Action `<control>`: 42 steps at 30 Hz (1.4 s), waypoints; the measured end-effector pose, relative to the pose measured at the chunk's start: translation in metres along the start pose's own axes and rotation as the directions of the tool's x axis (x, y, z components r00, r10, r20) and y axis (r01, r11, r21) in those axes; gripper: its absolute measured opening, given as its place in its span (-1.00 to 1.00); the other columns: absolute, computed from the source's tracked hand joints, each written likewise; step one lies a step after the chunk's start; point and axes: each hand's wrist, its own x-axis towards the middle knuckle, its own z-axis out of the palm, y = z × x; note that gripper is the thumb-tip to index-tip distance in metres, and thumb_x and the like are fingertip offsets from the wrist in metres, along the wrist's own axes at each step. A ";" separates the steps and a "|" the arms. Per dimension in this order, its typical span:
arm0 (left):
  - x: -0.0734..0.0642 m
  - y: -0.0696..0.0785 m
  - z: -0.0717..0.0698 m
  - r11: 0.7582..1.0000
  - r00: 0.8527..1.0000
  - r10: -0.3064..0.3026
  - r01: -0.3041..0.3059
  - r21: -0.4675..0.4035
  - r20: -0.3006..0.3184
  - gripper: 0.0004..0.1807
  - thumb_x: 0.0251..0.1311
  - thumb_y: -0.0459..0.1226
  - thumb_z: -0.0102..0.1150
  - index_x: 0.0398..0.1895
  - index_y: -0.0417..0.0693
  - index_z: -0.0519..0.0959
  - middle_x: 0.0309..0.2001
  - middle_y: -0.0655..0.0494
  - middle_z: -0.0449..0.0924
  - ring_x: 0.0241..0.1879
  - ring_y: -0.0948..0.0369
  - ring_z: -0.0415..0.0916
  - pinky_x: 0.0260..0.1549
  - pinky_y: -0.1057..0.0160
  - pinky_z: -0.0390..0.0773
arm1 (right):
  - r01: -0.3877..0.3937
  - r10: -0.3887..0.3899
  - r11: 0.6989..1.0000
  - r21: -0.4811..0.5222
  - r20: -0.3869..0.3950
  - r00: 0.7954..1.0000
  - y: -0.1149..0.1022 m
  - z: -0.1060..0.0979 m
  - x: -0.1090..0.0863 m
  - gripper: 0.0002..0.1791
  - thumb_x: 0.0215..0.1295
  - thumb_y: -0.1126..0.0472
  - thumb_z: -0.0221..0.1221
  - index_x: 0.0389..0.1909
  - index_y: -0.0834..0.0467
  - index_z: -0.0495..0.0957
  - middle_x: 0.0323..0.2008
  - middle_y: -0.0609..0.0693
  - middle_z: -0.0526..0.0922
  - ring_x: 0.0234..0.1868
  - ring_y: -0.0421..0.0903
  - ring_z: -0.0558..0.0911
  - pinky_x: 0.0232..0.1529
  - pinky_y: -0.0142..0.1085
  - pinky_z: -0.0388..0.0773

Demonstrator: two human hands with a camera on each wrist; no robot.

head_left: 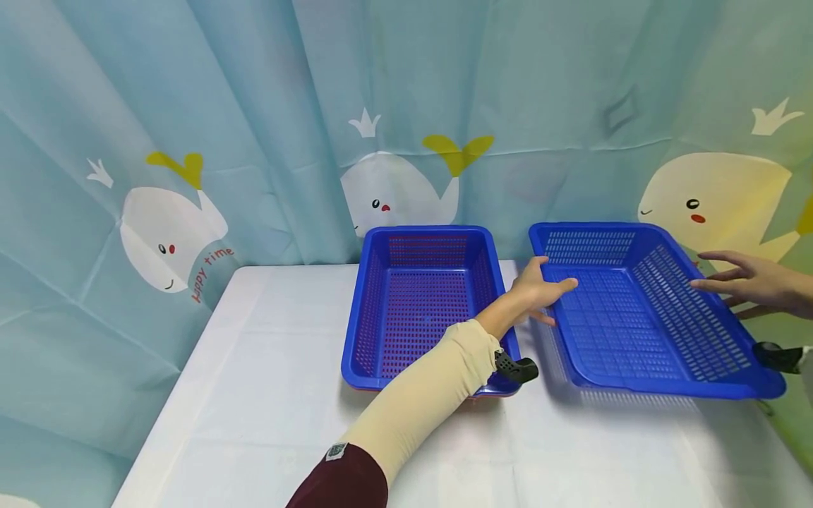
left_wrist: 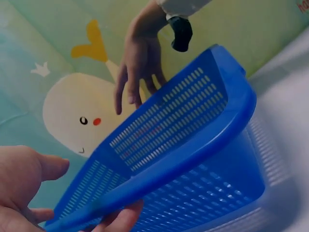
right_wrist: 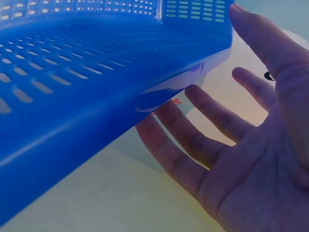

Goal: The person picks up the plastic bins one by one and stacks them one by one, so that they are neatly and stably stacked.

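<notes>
A blue plastic basket with slotted walls is at the right, with a shadow beneath it; whether its base touches the table I cannot tell. My left hand is at its left rim. In the left wrist view the thumb stands apart from the rim, and fingertips touch the wall under it. My right hand is beside the right wall, fingers spread. In the right wrist view its fingertips lie close to the basket's outer side, some partly hidden behind it, and the thumb is near a corner.
Another blue basket stands mid-table, a reddish basket edge showing beneath it. My left forearm crosses its near right corner. A white-covered table lies under them; a light blue curtain with whale prints hangs behind.
</notes>
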 end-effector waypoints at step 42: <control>0.003 -0.001 0.001 0.996 0.999 0.003 0.001 0.089 -0.038 -0.07 0.01 -0.58 0.49 0.44 0.23 0.42 -0.07 -0.02 0.62 -0.60 0.07 0.68 -0.67 0.26 0.67 | 0.074 -0.087 0.986 0.150 0.079 0.993 0.021 0.006 0.001 0.10 0.44 0.39 0.13 0.64 -0.03 -0.51 0.36 0.70 -0.12 0.02 0.47 0.62 -0.03 0.32 0.62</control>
